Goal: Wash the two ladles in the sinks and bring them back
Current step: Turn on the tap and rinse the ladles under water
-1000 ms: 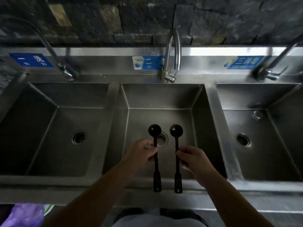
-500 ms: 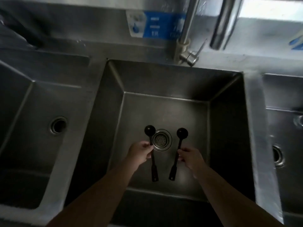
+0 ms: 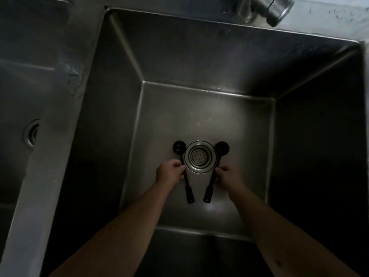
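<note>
Two small black ladles are deep in the middle steel sink (image 3: 199, 120), one on each side of its round drain strainer (image 3: 200, 156). The left ladle (image 3: 179, 147) has its bowl to the left of the drain, and my left hand (image 3: 170, 172) grips its handle at mid-length. The right ladle (image 3: 221, 147) has its bowl to the right of the drain, with my right hand (image 3: 229, 175) closed on its handle. Both handle ends slant inward toward each other below the drain. Whether the ladles touch the sink floor I cannot tell.
The tap spout (image 3: 265, 7) hangs over the back rim of the middle sink. A left sink (image 3: 30, 86) with its own drain (image 3: 32, 133) lies beyond a broad steel divider (image 3: 65, 136). Steep dark walls enclose the hands on all sides.
Both hands have lowered the ladles from rim height down toward the sink floor and spread them to either side of the drain. The view has closed in on the middle sink.
</note>
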The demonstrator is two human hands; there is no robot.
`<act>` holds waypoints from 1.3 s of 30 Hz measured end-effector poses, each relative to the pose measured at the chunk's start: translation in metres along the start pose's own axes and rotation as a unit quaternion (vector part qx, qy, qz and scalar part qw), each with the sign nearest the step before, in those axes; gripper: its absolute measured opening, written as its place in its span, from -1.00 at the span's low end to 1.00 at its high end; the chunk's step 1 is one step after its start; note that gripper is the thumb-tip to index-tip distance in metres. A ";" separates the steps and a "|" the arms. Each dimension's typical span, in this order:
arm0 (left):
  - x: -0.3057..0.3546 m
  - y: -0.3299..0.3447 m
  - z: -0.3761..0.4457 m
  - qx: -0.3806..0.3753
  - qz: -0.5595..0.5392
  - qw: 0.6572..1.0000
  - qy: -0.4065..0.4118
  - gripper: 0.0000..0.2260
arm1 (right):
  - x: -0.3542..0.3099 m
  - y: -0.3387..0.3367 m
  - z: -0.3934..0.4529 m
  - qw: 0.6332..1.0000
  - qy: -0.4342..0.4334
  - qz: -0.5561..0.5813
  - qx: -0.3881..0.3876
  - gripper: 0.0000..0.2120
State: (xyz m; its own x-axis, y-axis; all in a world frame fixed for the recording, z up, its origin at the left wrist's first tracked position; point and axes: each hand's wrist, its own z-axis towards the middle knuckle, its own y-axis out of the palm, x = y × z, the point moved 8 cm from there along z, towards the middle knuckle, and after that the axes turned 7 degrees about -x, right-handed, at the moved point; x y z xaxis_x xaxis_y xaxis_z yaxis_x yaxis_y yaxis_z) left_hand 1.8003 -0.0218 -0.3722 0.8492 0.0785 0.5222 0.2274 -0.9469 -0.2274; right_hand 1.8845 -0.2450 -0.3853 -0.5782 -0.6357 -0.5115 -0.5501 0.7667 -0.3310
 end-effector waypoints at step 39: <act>0.462 -0.019 -0.124 0.076 0.192 0.875 0.437 -0.77 | -0.392 -0.194 -0.062 0.939 -0.260 -0.079 0.210 -0.75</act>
State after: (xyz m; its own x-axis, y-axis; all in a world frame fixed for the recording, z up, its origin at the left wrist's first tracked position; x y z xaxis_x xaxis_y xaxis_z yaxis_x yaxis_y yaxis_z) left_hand 2.1296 -0.0057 -0.0244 0.2030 -0.5685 0.7972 0.1217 -0.7932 -0.5967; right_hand 2.1810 -0.1499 -0.0714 -0.0768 -0.6984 -0.7116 -0.2547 0.7038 -0.6632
